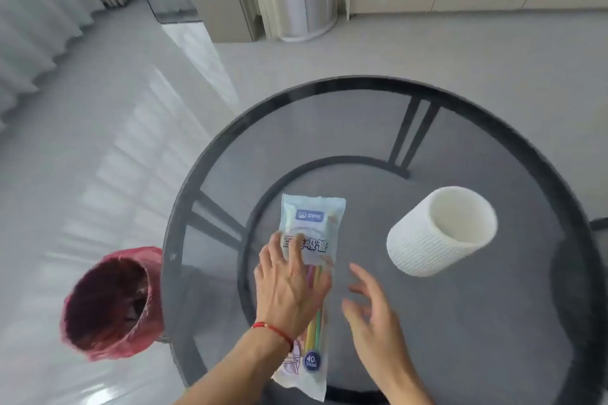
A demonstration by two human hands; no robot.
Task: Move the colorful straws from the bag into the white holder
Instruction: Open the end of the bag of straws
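Note:
A long clear bag of colorful straws (312, 223) lies flat on the round glass table (460, 322), running from near me toward the far side. Pink, yellow and green straws (317, 325) show through its lower half. My left hand (289, 283) rests on the middle of the bag with fingers spread flat over the printed label. My right hand (368, 309) hovers just right of the bag, fingers apart and holding nothing. The white textured holder (437, 233) stands to the right of the bag, tilted in this view, its mouth showing nothing inside.
A bin lined with a red plastic bag (112, 302) stands on the floor left of the table. The table's dark rim (184, 207) and frame bars show through the glass. A cabinet and a white column stand far behind.

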